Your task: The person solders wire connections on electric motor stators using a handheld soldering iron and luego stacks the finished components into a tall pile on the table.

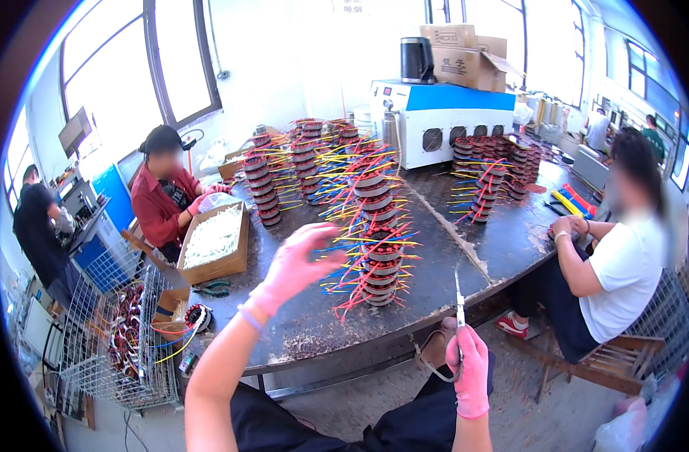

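My left hand (303,260), in a pink glove, is raised over the table with its fingers apart and nothing in it. Just right of it stands a tall stack of motor stators (379,252), ring-shaped cores with red, blue and yellow wires sticking out all round. The fingertips are close to the wire ends; whether they touch, I cannot tell. Near the table's front edge, my right hand (469,361), also in a pink glove, is closed around slim metal scissors (459,299). Their long thin tip points up and a curved handle loops out beside the hand.
More stator stacks (262,184) stand behind, and others (486,192) at the right. A carton of white pieces (243,245) and pliers (212,288) lie left. A wire basket (96,377) holds wound parts. Co-workers sit left (160,188) and right (623,271).
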Motion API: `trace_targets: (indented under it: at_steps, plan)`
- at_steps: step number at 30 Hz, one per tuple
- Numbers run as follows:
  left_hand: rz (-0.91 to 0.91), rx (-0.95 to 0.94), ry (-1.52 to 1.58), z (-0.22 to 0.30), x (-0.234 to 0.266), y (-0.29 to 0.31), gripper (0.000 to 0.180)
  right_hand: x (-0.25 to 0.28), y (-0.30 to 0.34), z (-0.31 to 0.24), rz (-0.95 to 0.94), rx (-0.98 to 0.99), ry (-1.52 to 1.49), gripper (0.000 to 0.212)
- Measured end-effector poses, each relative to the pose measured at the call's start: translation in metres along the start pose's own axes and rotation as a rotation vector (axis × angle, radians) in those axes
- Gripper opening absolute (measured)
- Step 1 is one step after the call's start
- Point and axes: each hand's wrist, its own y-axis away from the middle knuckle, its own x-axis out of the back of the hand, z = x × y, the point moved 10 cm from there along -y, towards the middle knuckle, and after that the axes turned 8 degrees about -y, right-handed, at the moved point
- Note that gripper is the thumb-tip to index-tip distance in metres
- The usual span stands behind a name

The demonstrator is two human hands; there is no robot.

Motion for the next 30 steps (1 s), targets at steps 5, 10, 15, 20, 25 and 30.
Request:
trace_targets:
  at_steps: [5,10,15,20,25,30]
  plan:
    - [-0.368,-0.181,-0.463,0.016,-0.082,-0.053,0.102,-0.004,0.018,0.003,-0.035,-0.038,-0.038,0.037]
    - [-0.725,0.094,-0.447,-0.025,-0.14,-0.063,0.118,0.007,0.031,-0.014,-0.04,-0.01,-0.022,0.037]
    - [-0.581,0.133,-0.326,-0.024,-0.115,-0.064,0.108,-0.004,0.032,-0.001,-0.106,-0.013,-0.073,0.036]
    - [-0.271,0.05,-0.26,0.008,-0.074,-0.053,0.103,0.001,0.04,0.007,-0.127,-0.104,-0.08,0.041]
    - [-0.262,0.117,-0.27,0.026,-0.004,0.026,0.107,-0.018,0.058,0.015,-0.202,-0.168,-0.1,0.039]
    - [-0.3,0.268,-0.363,-0.058,0.048,0.133,0.106,-0.079,0.077,0.055,-0.349,-0.307,-0.014,0.037]
